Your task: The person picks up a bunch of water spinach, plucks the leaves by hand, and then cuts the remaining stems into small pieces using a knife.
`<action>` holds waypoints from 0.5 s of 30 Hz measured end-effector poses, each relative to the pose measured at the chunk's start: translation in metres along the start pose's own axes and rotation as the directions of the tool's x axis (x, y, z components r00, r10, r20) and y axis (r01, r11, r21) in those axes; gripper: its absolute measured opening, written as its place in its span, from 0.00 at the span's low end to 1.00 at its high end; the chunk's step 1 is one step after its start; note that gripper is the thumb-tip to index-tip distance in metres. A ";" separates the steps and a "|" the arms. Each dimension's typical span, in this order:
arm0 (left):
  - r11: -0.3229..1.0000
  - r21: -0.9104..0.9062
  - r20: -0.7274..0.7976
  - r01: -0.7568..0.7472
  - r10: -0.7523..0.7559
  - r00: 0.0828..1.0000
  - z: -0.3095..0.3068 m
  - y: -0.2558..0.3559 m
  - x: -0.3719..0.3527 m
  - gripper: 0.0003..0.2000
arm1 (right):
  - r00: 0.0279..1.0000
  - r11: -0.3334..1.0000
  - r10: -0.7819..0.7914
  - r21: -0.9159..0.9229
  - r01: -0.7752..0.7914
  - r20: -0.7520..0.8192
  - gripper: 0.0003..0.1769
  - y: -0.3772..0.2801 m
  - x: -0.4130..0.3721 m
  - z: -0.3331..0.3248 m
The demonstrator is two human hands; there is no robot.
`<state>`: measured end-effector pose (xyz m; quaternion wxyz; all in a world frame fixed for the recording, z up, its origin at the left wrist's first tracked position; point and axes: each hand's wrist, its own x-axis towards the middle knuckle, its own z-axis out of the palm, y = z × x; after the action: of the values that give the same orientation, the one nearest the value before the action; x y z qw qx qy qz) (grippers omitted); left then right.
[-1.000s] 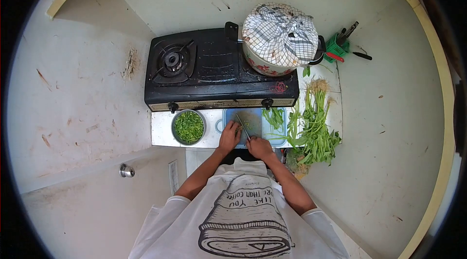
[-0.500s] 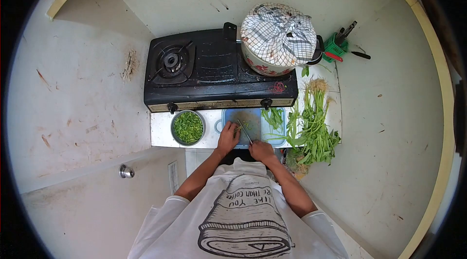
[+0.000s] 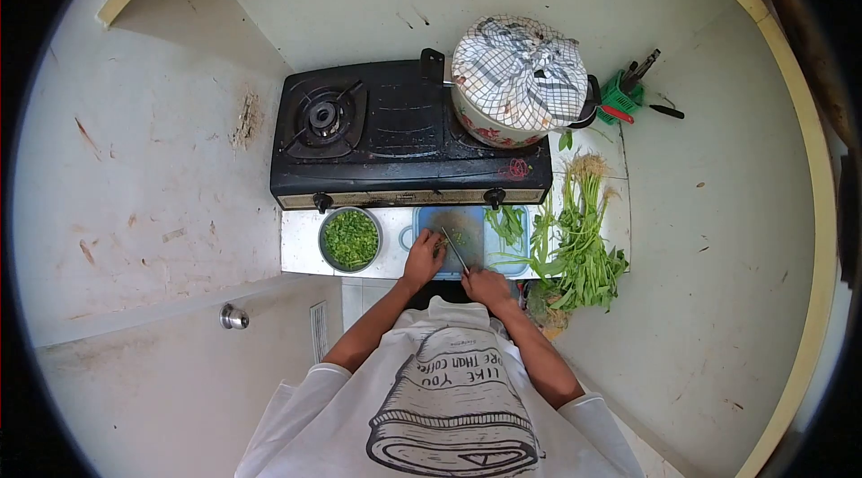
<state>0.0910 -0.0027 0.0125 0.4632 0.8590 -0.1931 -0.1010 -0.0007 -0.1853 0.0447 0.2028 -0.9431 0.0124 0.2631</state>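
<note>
My right hand (image 3: 486,286) is closed around the handle of a knife (image 3: 455,250), whose thin blade slants up and left over the blue cutting board (image 3: 427,216). On the board's left side, my left hand (image 3: 424,260) has its fingers curled and drawn together on a small bunch of greens, mostly hidden beneath them. Small chopped green bits (image 3: 458,236) lie beside the blade. Cut leafy stems (image 3: 505,225) rest on the right part of the board. Left of it stands a round bowl (image 3: 379,239) filled with chopped greens.
Behind the board is a black two-burner stove (image 3: 409,175) bearing a cloth-covered pot (image 3: 476,123). A large bunch of rooted leafy greens (image 3: 579,240) lies on the white tiled counter (image 3: 301,249). A green utensil basket (image 3: 618,94) stands at the back right.
The whole view has shifted slightly, with the stove and counter appearing a little lower. My hands keep nearly the same places on the board, the knife still in my right hand.
</note>
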 end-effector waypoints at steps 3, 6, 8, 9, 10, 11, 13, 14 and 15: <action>1.000 0.014 -0.016 -0.027 0.027 1.000 0.001 -0.004 0.001 0.10 | 1.000 1.000 -0.023 -0.003 0.023 0.006 0.27 0.001 0.003 0.006; 0.999 0.015 -0.033 -0.037 0.038 0.999 0.004 -0.009 0.000 0.09 | 1.000 1.000 -0.026 0.015 0.026 -0.016 0.26 -0.002 0.013 0.011; 0.999 0.009 -0.044 -0.049 0.049 0.998 0.005 -0.010 -0.001 0.09 | 0.999 1.000 -0.024 0.018 0.025 -0.039 0.26 -0.008 0.022 0.008; 0.998 0.006 -0.050 -0.061 0.061 0.997 0.005 -0.011 -0.001 0.09 | 1.000 1.000 -0.008 0.016 0.008 -0.030 0.26 -0.008 0.022 0.006; 0.997 0.003 -0.055 -0.073 0.073 0.996 0.004 -0.012 -0.001 0.08 | 1.000 1.000 0.008 0.015 -0.008 -0.021 0.26 -0.009 0.021 0.005; 0.999 -0.001 -0.049 -0.051 0.051 0.998 0.004 -0.013 -0.002 0.08 | 1.000 1.000 0.025 0.013 -0.025 -0.012 0.26 -0.010 0.019 0.004; 1.000 -0.011 -0.040 -0.006 0.005 0.999 0.005 -0.014 -0.001 0.07 | 0.997 0.998 0.066 -0.012 -0.066 0.045 0.26 -0.005 0.012 0.003; 1.000 -0.025 -0.037 0.005 -0.006 0.999 0.006 -0.015 -0.002 0.07 | 0.993 0.996 0.087 -0.024 -0.086 0.073 0.25 -0.004 0.009 0.002; 0.999 -0.039 -0.032 0.016 -0.017 0.999 0.005 -0.014 -0.002 0.07 | 0.991 0.996 0.075 -0.045 -0.071 0.108 0.25 -0.004 0.010 0.000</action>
<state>0.0905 0.0011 -0.0015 0.4818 0.8531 -0.1767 -0.0946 0.0078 -0.1809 0.0411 0.1740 -0.9301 0.0302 0.3220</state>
